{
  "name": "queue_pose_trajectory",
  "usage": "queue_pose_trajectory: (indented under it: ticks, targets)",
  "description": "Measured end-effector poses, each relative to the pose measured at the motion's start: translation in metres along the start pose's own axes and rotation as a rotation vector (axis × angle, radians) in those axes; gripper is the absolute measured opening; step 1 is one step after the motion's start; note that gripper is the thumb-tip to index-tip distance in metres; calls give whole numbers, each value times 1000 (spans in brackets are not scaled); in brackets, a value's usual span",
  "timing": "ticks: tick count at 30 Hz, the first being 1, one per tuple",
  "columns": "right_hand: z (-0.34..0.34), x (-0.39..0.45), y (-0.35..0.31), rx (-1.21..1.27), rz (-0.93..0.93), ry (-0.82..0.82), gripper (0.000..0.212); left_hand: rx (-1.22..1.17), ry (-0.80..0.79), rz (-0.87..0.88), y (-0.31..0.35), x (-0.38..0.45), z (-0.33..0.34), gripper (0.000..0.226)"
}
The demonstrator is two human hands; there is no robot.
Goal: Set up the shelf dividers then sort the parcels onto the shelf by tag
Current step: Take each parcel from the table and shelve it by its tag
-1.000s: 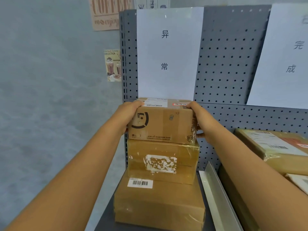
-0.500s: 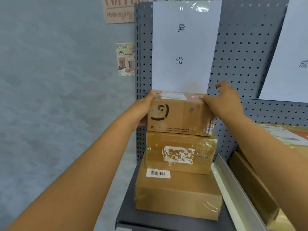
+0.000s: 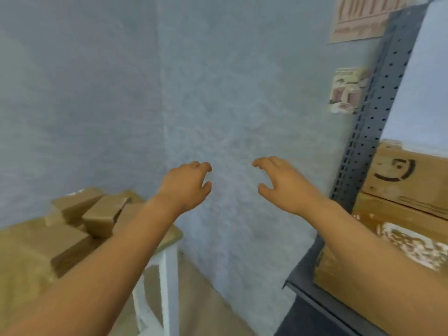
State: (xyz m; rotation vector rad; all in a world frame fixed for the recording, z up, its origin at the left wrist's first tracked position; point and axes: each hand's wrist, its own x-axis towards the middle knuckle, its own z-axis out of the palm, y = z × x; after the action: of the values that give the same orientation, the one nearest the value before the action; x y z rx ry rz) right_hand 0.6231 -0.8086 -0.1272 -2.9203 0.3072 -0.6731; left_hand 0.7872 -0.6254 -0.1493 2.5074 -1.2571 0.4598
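Note:
My left hand (image 3: 188, 185) and my right hand (image 3: 281, 184) hover side by side in front of the grey wall, fingers loosely curled, holding nothing. At the far right a stack of brown parcels stands on the dark shelf (image 3: 315, 301); the top parcel (image 3: 407, 178) bears a black round logo, and the parcel below it (image 3: 409, 229) has a torn white label. Several more brown parcels (image 3: 101, 212) lie piled at the lower left on a white-legged table (image 3: 167, 270). The view is blurred by motion.
The shelf's grey perforated back panel (image 3: 378, 112) rises at the right with a white paper sheet (image 3: 421, 93) on it. Two small posters (image 3: 349, 90) hang on the wall beside it. Bare floor lies between table and shelf.
Both hands have let go of the top parcel, which stays on the stack. The view has swung left, so the shelf now sits at the right edge and the table pile appears.

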Motion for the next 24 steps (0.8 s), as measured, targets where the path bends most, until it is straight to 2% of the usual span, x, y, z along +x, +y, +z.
queue_pose_trajectory:
  ticks: [4,8,11,18,24]
  targets:
    - [64,9,-60,74,-129,-151,56,190,-73,-206,-76,-89,-19,43]
    - [117,3,-127,129,-211,-260,57,264,-136,-366,-126,-172,-38,37]
    - [141,5,-174,158,-284,-330,61,305,-149,-455,-159,-219,-52,44]
    - [184,28,-247,290,-291,-365,55,270,-183,-597,-237,-263,-57,46]
    - [237,49,-278,384,-120,-449,52,134,-279,-608,-294,-255,-20,51]
